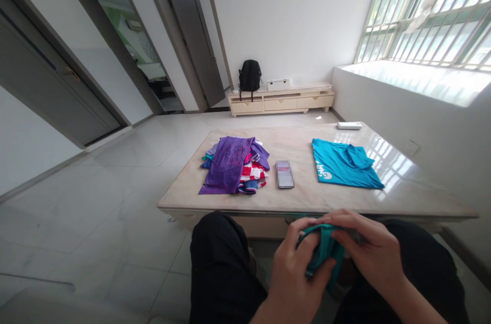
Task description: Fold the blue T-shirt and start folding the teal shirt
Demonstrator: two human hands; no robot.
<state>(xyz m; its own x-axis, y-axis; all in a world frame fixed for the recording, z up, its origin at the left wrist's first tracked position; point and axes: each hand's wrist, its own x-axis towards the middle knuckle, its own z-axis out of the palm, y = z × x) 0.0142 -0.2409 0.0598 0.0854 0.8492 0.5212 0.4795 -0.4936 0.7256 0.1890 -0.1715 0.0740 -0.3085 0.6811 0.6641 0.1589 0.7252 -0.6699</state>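
Currently both hands work low, below the near edge of the table (383, 196), over the person's lap. Left hand (295, 268) and right hand (368, 252) sit close together, both clamped on a small teal garment (324, 252) bunched between the fingers. Most of the cloth is hidden inside the grip; its shape cannot be told.

On the table: a heap of clothes (233, 165) at the left with a purple piece on top and red-white check beneath, a phone (284, 174) in the middle (blurred), a blue shirt (343, 164) laid flat at the right, a white remote-like object (349, 125) at the far right edge.

Risks, as judged:
- The teal garment is held off the table over the gap between the knees. A loosened grip would likely drop it to the floor.
- Bunched cloth tends to fold unevenly; a twisted seam would be hidden inside the hands.
- The phone lies between heap and shirt. A sweep of cloth across the middle could push it towards the near edge.
- The heap is loose and near the left edge; a nudge might spill pieces off.
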